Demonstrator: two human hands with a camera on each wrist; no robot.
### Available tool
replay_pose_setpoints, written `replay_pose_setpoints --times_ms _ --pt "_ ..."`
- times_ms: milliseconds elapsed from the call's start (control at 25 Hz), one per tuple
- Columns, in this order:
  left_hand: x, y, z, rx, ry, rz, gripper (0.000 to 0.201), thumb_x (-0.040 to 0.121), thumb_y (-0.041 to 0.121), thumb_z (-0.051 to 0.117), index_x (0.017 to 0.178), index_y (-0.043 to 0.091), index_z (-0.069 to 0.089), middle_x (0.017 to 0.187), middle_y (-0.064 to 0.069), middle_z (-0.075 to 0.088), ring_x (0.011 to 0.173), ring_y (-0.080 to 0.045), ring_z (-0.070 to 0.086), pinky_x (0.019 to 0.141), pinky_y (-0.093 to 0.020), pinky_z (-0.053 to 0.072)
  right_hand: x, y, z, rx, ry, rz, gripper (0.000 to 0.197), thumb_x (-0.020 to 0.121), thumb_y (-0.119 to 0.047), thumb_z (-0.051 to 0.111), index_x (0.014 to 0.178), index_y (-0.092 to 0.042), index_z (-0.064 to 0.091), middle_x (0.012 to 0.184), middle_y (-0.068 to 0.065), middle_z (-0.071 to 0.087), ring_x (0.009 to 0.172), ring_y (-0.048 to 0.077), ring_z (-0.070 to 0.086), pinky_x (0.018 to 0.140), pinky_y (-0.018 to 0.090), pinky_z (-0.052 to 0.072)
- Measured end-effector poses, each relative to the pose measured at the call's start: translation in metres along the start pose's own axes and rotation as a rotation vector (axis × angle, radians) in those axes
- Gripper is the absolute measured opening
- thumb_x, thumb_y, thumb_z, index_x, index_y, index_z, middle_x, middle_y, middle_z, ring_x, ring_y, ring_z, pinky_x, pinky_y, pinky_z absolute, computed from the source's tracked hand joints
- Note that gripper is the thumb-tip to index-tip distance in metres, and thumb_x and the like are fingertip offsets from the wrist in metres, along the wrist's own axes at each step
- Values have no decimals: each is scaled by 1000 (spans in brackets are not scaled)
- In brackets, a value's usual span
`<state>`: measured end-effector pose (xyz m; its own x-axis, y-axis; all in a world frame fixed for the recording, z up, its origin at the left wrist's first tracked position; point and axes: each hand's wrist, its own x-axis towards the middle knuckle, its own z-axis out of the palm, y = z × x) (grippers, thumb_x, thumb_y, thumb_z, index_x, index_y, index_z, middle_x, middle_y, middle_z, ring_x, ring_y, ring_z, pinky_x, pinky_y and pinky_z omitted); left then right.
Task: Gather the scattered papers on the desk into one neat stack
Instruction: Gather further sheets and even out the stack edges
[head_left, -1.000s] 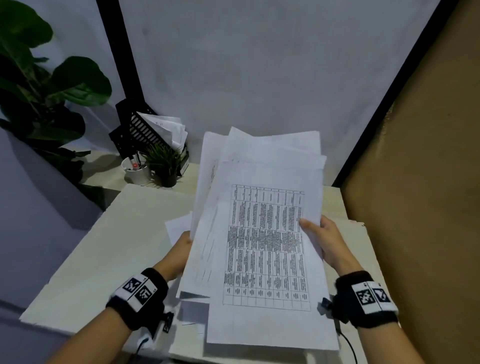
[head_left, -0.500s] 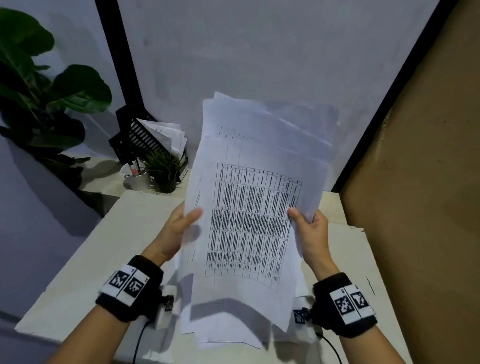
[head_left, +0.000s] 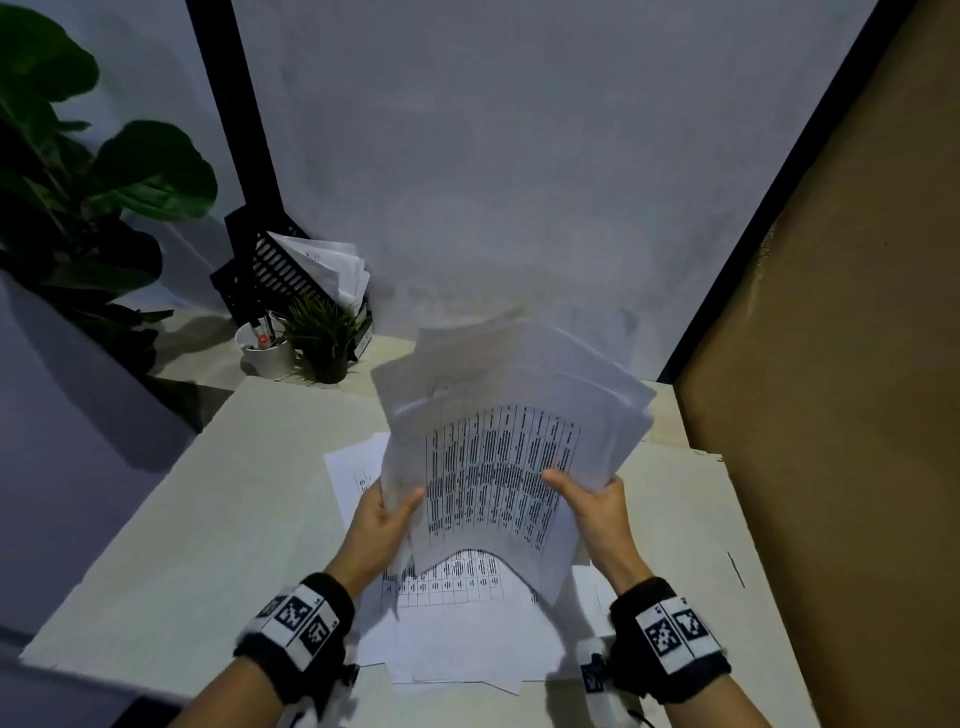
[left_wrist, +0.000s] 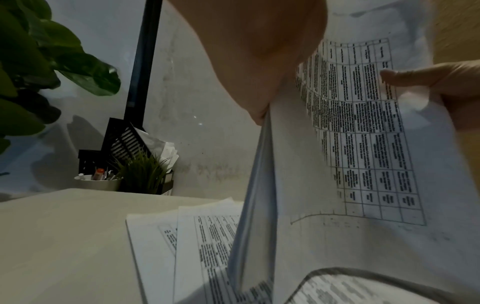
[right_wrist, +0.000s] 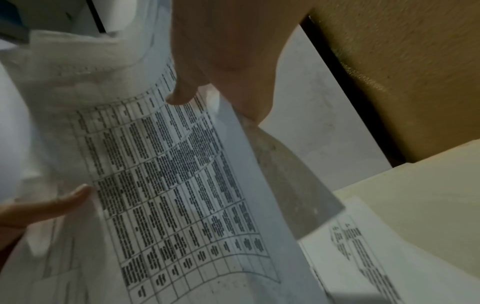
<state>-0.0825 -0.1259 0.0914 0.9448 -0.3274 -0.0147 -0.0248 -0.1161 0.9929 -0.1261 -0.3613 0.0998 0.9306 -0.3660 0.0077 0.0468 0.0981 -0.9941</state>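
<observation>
most sheets sit upright in a ragged bundle (head_left: 511, 441), left hand (head_left: 382, 525) and right hand (head_left: 597, 512) each pinching one side edge; a few loose papers (head_left: 452, 634) lie on the table (head_left: 197, 519) beneath both hands, ungathered.

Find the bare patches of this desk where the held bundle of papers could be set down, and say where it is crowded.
Bare desk lies left of the loose sheets, below the white cup and small plant. A narrower strip runs along the brown wall. It is crowded under the held bundle, gripped by the left hand and right hand.
</observation>
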Motion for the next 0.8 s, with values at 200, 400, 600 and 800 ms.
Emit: replay_pose_setpoints --times_ms 200,400,600,800 --pt "3 10 1 -10 36 -74 17 88 21 54 93 37 52 76 28 69 80 12 62 86 -20 45 -3 3 6 -107 -34 7 26 79 1 65 89 -23 65 79 -17 74 80 0 68 76 19 54" --pt "13 31 -14 -99 90 -12 43 58 59 72 92 38 54 96 15 61 94 -1 58 92 -33 45 7 -21 14 -121 -99 -73 29 77 0 67 91 -25 64 77 -15 74 80 -1 68 71 14 53" --pt "16 33 -23 -112 61 82 83 38 74 71 106 30 55 107 0 64 103 -15 61 85 -31 51 7 -29 12 -95 -129 -94 27 69 -14 75 91 -26 64 80 -15 74 82 6 69 72 18 55" --pt "22 58 -20 -190 18 184 73 39 69 75 96 27 59 89 5 68 83 -9 67 70 -21 56 12 -39 24 -54 -97 -121 58 45 -46 84 96 -26 63 84 -13 74 86 6 68 73 20 55"
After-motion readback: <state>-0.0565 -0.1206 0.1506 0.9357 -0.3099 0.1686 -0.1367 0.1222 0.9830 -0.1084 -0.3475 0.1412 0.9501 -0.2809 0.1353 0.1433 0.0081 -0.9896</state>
